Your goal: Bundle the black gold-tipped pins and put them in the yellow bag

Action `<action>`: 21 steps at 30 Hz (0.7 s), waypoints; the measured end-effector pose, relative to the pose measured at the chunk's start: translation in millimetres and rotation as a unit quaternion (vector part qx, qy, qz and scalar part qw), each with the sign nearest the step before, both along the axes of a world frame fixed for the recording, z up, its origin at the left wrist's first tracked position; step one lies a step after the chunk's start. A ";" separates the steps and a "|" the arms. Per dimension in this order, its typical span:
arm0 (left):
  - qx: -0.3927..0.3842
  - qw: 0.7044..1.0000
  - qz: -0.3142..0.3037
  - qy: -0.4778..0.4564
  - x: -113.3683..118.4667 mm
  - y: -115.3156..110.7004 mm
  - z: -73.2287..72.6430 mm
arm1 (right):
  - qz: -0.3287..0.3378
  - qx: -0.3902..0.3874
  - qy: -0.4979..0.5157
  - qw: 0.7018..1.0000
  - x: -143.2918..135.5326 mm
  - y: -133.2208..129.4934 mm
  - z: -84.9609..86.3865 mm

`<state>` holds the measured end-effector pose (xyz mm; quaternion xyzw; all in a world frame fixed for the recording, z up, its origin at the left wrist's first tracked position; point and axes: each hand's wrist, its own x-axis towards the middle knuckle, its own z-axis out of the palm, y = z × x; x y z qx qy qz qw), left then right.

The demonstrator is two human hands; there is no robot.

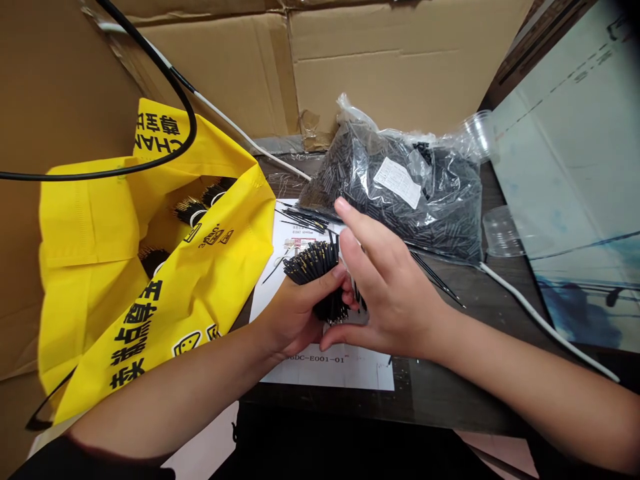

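Observation:
My left hand is wrapped round a thick bundle of short black wires, their ends showing gold-coloured tips. Close against the bundle's right side is my right hand, its fingers stretched out and thumb apart; whether it touches the wires I cannot tell. Beneath both hands lies a white printed sheet. Some loose black wires rest on the sheet's far end. Just beyond my right hand sits a clear plastic bag full of small black tube-like pieces, with a white label on it.
On the left, a yellow bag holds several tied wire bundles. Cardboard walls the back. A black cable arches at upper left; a white cable crosses the dark table. Clear plastic cups stand at right.

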<state>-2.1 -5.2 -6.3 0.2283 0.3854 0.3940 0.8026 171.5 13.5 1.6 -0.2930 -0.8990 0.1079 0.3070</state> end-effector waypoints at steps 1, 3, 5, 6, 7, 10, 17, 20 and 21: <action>-0.007 1.000 -0.006 -0.009 -0.3 0.0 -0.7 | -0.013 -0.005 0.002 1.000 -0.7 0.8 -0.4; -0.020 0.999 -0.010 -0.024 -1.0 0.0 -2.6 | -0.032 -0.015 0.000 0.999 -0.5 2.8 -1.5; -0.022 0.999 -0.008 -0.029 -1.4 -0.1 -4.6 | -0.041 -0.017 -0.005 0.999 0.6 4.5 -2.8; -0.020 0.999 -0.007 -0.027 -1.4 -0.2 -5.3 | -0.043 -0.015 -0.005 0.999 1.3 5.0 -3.3; -0.018 1.000 -0.008 -0.025 -1.3 -0.3 -5.7 | -0.044 -0.012 -0.003 0.999 2.0 5.5 -3.2; -0.009 1.000 -0.003 -0.015 -0.2 -0.8 -4.9 | -0.024 -0.010 0.004 1.000 4.1 6.9 1.4; 0.042 0.999 0.003 -0.024 2.2 -0.5 -3.4 | 0.047 -0.104 0.032 0.993 12.3 17.8 20.1; 0.041 0.999 0.003 -0.029 1.4 0.0 -4.3 | 0.056 -0.119 0.039 0.991 14.8 21.0 21.1; 0.040 0.999 0.002 -0.028 1.0 0.1 -4.6 | 0.056 -0.123 0.040 0.990 15.4 21.3 21.1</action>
